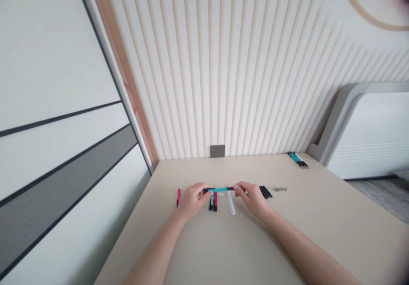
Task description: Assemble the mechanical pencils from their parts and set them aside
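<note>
A blue and black pen (220,189) is held level above the table between both hands. My left hand (193,199) pinches its black left end, and my right hand (251,196) grips the black right end. Just below the pen lie a blue and black pen part (211,203) and a red and black one (215,202). White thin rods (231,203) rest between the hands, with small clear pieces (220,194) to their left. Left of my left hand is another red and black part (179,196). Black parts (266,192) lie beside my right hand.
Small metallic pieces (280,189) lie on the table (198,255) right of the black parts. Several pens (298,160) lie at the back right corner. A wall socket (217,151) is behind the table, and a white cabinet (121,191) stands at the left.
</note>
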A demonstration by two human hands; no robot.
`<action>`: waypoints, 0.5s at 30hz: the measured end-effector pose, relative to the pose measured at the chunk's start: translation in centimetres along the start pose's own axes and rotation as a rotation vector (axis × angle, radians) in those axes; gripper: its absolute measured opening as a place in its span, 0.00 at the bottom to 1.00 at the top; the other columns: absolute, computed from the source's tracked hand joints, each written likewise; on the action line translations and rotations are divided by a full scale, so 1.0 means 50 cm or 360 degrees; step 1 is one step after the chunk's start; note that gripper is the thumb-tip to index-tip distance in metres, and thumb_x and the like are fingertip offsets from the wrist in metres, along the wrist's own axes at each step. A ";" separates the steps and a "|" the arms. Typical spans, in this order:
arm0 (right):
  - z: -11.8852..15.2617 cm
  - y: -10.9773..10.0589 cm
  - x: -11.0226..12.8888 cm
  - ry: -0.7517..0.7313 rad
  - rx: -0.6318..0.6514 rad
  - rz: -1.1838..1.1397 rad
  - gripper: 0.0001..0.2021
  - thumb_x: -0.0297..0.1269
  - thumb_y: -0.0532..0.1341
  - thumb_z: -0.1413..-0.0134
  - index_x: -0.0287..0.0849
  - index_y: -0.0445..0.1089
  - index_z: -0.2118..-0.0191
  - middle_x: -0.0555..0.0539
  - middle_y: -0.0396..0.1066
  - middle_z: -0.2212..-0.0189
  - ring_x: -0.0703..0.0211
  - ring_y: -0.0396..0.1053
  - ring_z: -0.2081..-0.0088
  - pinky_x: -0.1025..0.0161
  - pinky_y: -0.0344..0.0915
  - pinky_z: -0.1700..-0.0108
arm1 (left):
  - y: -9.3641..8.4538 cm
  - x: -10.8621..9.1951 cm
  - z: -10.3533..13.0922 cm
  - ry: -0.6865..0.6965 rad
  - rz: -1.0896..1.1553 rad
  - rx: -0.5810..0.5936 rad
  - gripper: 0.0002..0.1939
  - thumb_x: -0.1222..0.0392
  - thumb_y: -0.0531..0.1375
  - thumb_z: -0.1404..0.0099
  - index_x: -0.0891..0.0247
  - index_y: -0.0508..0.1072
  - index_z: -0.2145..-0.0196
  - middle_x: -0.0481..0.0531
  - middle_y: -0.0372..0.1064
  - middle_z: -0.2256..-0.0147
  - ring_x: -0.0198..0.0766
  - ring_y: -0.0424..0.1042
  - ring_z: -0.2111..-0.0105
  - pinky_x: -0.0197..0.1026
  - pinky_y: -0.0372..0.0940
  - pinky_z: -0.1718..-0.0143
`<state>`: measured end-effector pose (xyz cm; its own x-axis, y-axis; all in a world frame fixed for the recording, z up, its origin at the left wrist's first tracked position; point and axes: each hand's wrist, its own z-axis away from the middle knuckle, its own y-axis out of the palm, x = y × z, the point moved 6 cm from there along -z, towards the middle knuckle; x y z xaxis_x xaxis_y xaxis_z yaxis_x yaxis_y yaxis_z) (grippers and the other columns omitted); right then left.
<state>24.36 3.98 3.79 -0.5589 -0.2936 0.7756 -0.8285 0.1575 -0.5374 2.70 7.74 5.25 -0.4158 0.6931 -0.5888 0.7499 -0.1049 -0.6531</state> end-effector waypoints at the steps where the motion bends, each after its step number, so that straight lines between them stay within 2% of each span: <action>1: 0.001 0.000 0.005 -0.0021 0.0004 -0.0015 0.18 0.47 0.53 0.38 0.41 0.73 0.69 0.48 0.73 0.74 0.60 0.66 0.71 0.65 0.59 0.67 | -0.001 0.001 -0.001 -0.0004 -0.0002 -0.0010 0.10 0.56 0.57 0.33 0.60 0.76 0.59 0.50 0.74 0.67 0.34 0.69 0.70 0.35 0.64 0.67; 4: 0.003 0.008 0.008 -0.0045 0.0054 -0.0065 0.19 0.48 0.51 0.37 0.41 0.73 0.67 0.48 0.73 0.73 0.60 0.66 0.71 0.65 0.59 0.67 | -0.009 0.003 -0.002 0.0000 0.0000 -0.0080 0.08 0.57 0.57 0.34 0.60 0.76 0.61 0.50 0.74 0.67 0.35 0.70 0.70 0.36 0.65 0.66; 7: 0.004 0.021 -0.003 -0.0002 0.0158 -0.0060 0.24 0.48 0.47 0.34 0.40 0.71 0.73 0.50 0.68 0.79 0.63 0.62 0.76 0.66 0.57 0.72 | -0.012 0.003 -0.002 0.0013 0.0000 -0.0124 0.07 0.57 0.58 0.34 0.60 0.76 0.62 0.50 0.74 0.67 0.36 0.71 0.69 0.37 0.66 0.63; 10: 0.003 0.025 -0.010 0.0021 0.0219 0.0003 0.24 0.47 0.47 0.34 0.41 0.69 0.76 0.52 0.65 0.83 0.64 0.59 0.79 0.66 0.54 0.74 | -0.009 0.003 -0.001 0.0002 0.0010 -0.0096 0.08 0.56 0.58 0.35 0.59 0.76 0.62 0.51 0.75 0.67 0.36 0.71 0.69 0.37 0.66 0.63; 12: 0.002 0.019 -0.006 -0.0015 0.0192 0.0027 0.22 0.45 0.49 0.35 0.41 0.70 0.75 0.52 0.67 0.81 0.62 0.62 0.78 0.65 0.56 0.72 | -0.004 0.004 -0.001 -0.0037 0.0016 -0.0051 0.09 0.55 0.58 0.35 0.59 0.77 0.62 0.51 0.76 0.67 0.36 0.72 0.70 0.37 0.66 0.65; 15: 0.001 0.007 0.008 -0.0127 0.0110 0.0042 0.14 0.43 0.53 0.37 0.43 0.72 0.67 0.49 0.73 0.73 0.59 0.68 0.70 0.63 0.62 0.64 | -0.001 0.007 -0.001 -0.0108 0.0013 -0.0005 0.10 0.54 0.58 0.34 0.59 0.77 0.63 0.50 0.76 0.67 0.36 0.72 0.70 0.36 0.65 0.66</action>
<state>23.85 3.87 3.91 -0.5738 -0.3646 0.7334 -0.8074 0.1014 -0.5813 2.55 8.04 5.10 -0.4437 0.6425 -0.6248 0.7550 -0.1076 -0.6468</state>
